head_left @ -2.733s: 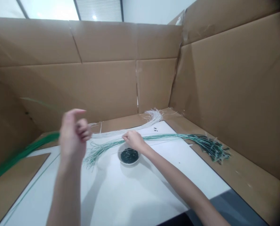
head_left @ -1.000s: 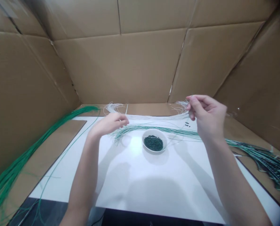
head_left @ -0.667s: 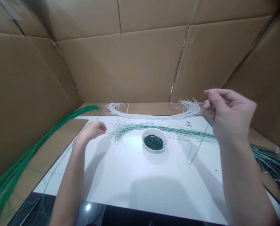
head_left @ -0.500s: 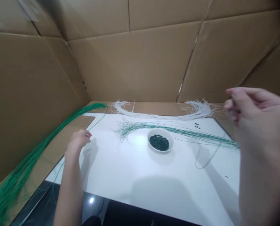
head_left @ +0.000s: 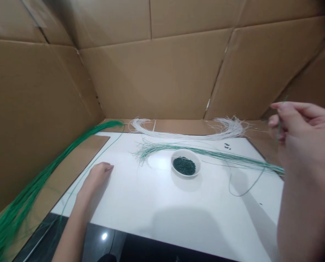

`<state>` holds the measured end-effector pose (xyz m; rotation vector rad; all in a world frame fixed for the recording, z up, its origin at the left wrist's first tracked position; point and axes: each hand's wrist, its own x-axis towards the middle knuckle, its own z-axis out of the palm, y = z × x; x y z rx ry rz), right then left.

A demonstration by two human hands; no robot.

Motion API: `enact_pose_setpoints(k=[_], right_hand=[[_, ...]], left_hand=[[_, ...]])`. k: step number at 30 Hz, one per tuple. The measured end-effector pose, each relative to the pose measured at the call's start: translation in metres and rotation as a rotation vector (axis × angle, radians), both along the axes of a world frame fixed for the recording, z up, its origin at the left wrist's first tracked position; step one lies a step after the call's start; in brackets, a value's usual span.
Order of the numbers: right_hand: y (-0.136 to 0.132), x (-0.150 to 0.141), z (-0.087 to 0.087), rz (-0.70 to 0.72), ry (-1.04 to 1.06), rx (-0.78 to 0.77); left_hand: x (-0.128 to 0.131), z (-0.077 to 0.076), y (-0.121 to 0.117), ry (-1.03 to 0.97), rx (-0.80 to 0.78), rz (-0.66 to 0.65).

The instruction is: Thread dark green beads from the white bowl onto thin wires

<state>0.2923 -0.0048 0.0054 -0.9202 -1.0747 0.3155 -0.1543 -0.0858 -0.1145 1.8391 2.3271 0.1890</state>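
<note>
My left hand (head_left: 98,176) is low over the left part of the white tabletop (head_left: 140,193), fingertips pressed together; whatever they hold, if anything, is too small to make out. My right hand (head_left: 301,122) is raised at the right, thumb and forefinger pinching a thin green strand (head_left: 285,98) whose tip pokes above the fingers. Between the hands stands a white bowl (head_left: 186,176) of small dark green pieces (head_left: 184,165). Just behind it, a bundle of green and whitish strands (head_left: 217,154) lies across the table, its right end running behind my right wrist.
A thick green strand bundle (head_left: 44,171) lies along the left side, one loose strand (head_left: 97,158) near my left arm. White strands (head_left: 184,137) curve along the back edge. A few dark bits (head_left: 227,146) lie at the back right. Cardboard walls (head_left: 157,80) enclose the table.
My left hand has come lower and a little to the right, nearer the tabletop. My right hand has shifted slightly right, and the green strand in it shows more clearly.
</note>
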Motion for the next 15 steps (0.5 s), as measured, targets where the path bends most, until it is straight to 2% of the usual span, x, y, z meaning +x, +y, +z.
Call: enact_pose_setpoints(k=[3,7,11,15], right_hand=[[-0.002,0.011,0.003,0.001,0.042,0.047],[-0.007,0.026,0.009,0.001,0.104,0.08],[-0.021,0.033,0.018,-0.029,0.13,0.142],[-0.037,0.045,0.024,-0.098,0.157,0.187]], left_hand=[[0.002,-0.013,-0.006,0.121,0.143,-0.001],[-0.01,-0.02,-0.008,0.277,0.127,0.036],[-0.017,-0.017,-0.009,0.319,0.088,0.022],[-0.008,-0.012,-0.015,0.45,0.047,0.003]])
